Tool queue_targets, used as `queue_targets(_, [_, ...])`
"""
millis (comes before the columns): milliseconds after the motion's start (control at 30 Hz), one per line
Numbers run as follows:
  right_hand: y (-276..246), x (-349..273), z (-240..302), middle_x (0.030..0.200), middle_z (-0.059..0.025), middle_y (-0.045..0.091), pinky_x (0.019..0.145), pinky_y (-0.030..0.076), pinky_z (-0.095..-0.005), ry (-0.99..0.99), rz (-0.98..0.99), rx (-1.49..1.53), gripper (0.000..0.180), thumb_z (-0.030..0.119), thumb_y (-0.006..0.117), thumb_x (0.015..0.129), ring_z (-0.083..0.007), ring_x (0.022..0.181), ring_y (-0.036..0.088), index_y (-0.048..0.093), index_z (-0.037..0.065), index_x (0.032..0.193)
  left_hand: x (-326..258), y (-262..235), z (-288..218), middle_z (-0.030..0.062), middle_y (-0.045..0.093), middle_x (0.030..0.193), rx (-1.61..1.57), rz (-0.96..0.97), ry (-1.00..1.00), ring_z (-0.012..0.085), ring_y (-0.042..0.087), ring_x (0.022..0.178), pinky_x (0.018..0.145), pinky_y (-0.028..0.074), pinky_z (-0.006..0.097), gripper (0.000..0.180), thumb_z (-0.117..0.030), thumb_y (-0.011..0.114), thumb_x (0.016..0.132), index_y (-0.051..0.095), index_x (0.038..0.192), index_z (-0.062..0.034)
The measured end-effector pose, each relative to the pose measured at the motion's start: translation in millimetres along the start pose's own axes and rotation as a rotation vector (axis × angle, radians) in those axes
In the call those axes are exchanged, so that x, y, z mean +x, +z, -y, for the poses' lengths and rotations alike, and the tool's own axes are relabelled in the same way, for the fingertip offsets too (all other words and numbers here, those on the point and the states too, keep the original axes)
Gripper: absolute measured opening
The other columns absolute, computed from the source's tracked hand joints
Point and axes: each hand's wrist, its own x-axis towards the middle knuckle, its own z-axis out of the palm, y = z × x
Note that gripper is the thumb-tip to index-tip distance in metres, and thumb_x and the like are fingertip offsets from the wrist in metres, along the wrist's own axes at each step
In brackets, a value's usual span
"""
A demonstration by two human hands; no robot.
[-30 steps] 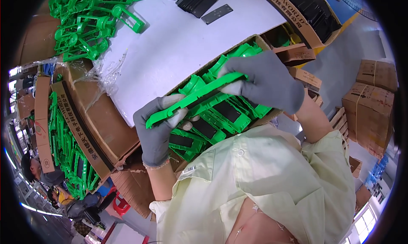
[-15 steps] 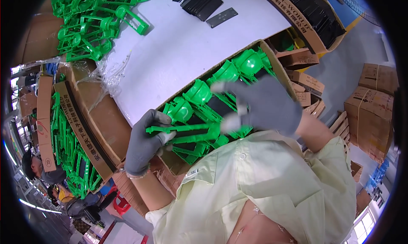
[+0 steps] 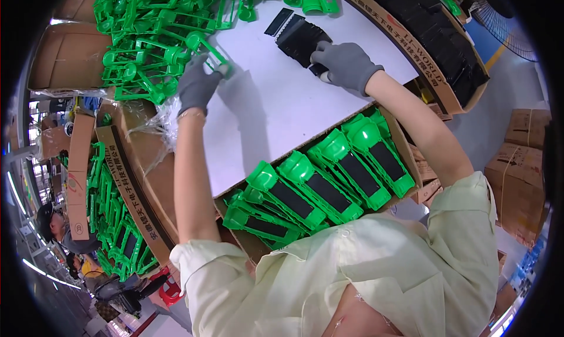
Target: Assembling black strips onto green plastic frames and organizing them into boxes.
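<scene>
So the left hand (image 3: 198,86), between 10 and 11 o'clock, has curled fingers against a green frame (image 3: 215,51) at 11; can't tell if it's gripped. Plate stack (image 3: 301,40) is at 12 on the tabletop (image 3: 258,108), boxed frames (image 3: 323,191) at 4. Right hand (image 3: 348,66), 1 o'clock, is pinching a black plate (image 3: 318,70).

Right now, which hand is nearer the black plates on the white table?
Right. The right hand is at the near end of the black plates; the left hand is farther off, to their left, by the green frames.
</scene>
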Motion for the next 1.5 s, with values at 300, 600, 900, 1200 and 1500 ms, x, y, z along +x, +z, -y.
queue_targets(300, [-0.4,-10.2,-20.3,0.093,-0.0102,0.063,0.074,0.049,-0.0378,0.053,0.200,0.220,0.033,0.024,0.073,0.064,-0.0294,0.081,0.063,0.060,0.009,0.091,-69.4,19.4,-49.9,0.0132,0.060,0.088,-0.035,0.215,0.280,0.0322,0.060,0.081,0.070,0.049,0.044,0.024,-0.027,0.066,0.075,0.058,0.086,-0.0066])
queue_targets(600, [-5.3,-23.5,-7.9,0.086,-0.0088,0.066,0.071,0.049,-0.0371,0.053,0.205,0.223,0.026,0.025,0.070,0.069,-0.0288,0.079,0.063,0.063,0.011,0.089,-89.4,-41.7,-36.0,0.0123,0.066,0.101,-0.066,0.145,-0.204,0.0285,0.065,0.087,0.075,0.050,0.036,0.049,-0.030,0.076,0.071,0.060,0.114,-0.0119])
queue_targets(900, [-36.2,-64.6,-5.0,0.074,-0.0025,0.061,0.070,0.046,-0.0275,0.205,-0.151,0.887,0.021,0.027,0.068,0.079,-0.0102,0.073,0.057,0.065,0.007,0.085,-127.7,0.7,6.6,0.0093,0.053,0.121,-0.454,0.245,0.386,0.0298,0.050,0.116,0.097,0.043,0.038,0.060,0.009,0.068,0.060,0.054,0.116,-0.0091])
queue_targets(1200, [-74.4,-103.1,32.3,0.059,0.0005,0.057,0.037,0.033,-0.0161,0.347,-0.111,1.226,0.019,0.022,0.059,0.088,-0.0036,0.041,0.046,0.055,0.006,0.097,-156.6,-9.4,-17.2,0.0076,0.064,0.098,-1.063,0.230,-0.234,0.0079,0.052,0.068,0.054,0.039,0.018,0.024,-0.015,0.059,0.087,0.061,0.108,-0.0027])
queue_targets(1500, [-94.6,-113.3,95.3,0.068,-0.0023,0.062,0.047,0.041,-0.0162,0.139,-0.138,1.287,0.024,0.017,0.055,0.091,-0.0034,0.055,0.055,0.055,0.004,0.111,-181.3,-87.7,-82.8,0.0159,0.064,0.103,-1.520,0.413,-0.234,0.0253,0.065,0.092,0.069,0.054,0.027,0.027,-0.007,0.058,0.088,0.058,0.112,0.0059])
